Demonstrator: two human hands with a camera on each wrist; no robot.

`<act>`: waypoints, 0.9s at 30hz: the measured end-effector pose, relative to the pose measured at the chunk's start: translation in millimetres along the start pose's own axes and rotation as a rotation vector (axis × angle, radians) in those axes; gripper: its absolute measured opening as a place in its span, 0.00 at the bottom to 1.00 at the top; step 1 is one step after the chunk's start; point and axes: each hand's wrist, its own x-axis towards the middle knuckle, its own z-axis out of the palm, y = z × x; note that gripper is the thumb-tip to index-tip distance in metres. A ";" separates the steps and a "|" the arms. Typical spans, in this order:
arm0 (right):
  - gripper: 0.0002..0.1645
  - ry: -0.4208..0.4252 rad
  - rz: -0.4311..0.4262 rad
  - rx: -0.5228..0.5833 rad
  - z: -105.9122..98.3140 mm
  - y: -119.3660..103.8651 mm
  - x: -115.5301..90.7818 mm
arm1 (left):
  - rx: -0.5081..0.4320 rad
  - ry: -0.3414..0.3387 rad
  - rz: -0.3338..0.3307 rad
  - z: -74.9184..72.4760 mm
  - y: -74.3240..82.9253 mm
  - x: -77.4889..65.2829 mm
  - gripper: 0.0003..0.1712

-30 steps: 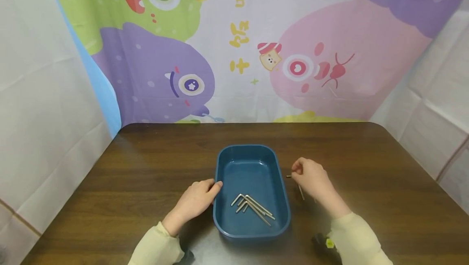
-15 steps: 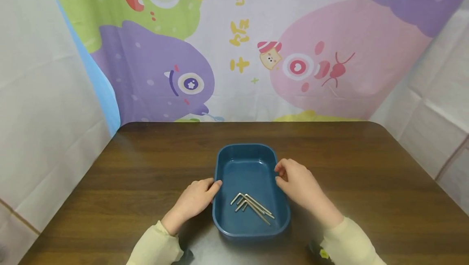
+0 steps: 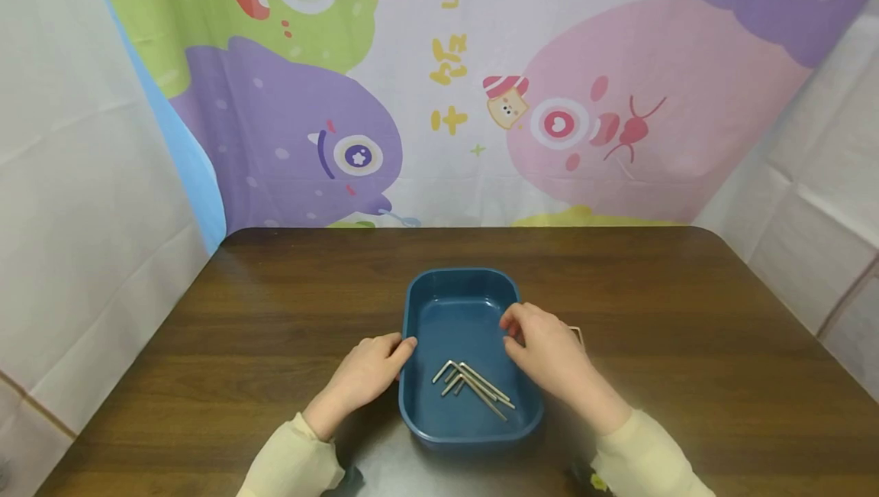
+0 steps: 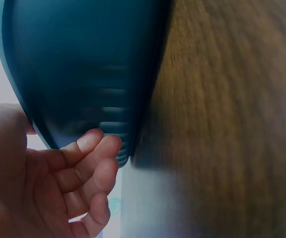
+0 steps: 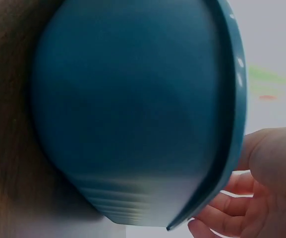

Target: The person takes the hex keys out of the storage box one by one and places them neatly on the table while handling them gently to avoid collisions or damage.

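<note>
A blue plastic bin [image 3: 467, 430] sits on the table. Several metallic Allen keys [image 3: 474, 388] lie crossed in its near half. The left hand [image 3: 367, 369] holds the bin's left rim, thumb over the edge and fingers outside. In the left wrist view those fingers are loosely bent at the outer wall. Over the right rim reaches the right hand [image 3: 549, 348], its fingers loosely curved and thumb apart. No thing shows between them in the head or right wrist view. Past its knuckles the bent end of another Allen key [image 3: 578, 334] shows; the rest is hidden.
The brown wooden table [image 3: 288, 275] spreads on both sides of the bin. A patterned cloth [image 3: 439, 100] hangs behind it, with pale hangings at left and right. Light sleeves cover both forearms.
From the table right of the bin, the right hand has moved left over the bin's right rim. The left hand and the Allen keys in the bin stay put.
</note>
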 end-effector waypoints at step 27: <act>0.08 -0.084 -0.216 -0.122 39.1 -30.4 -5.3 | 0.007 0.007 0.006 0.7 -0.3 0.3 0.20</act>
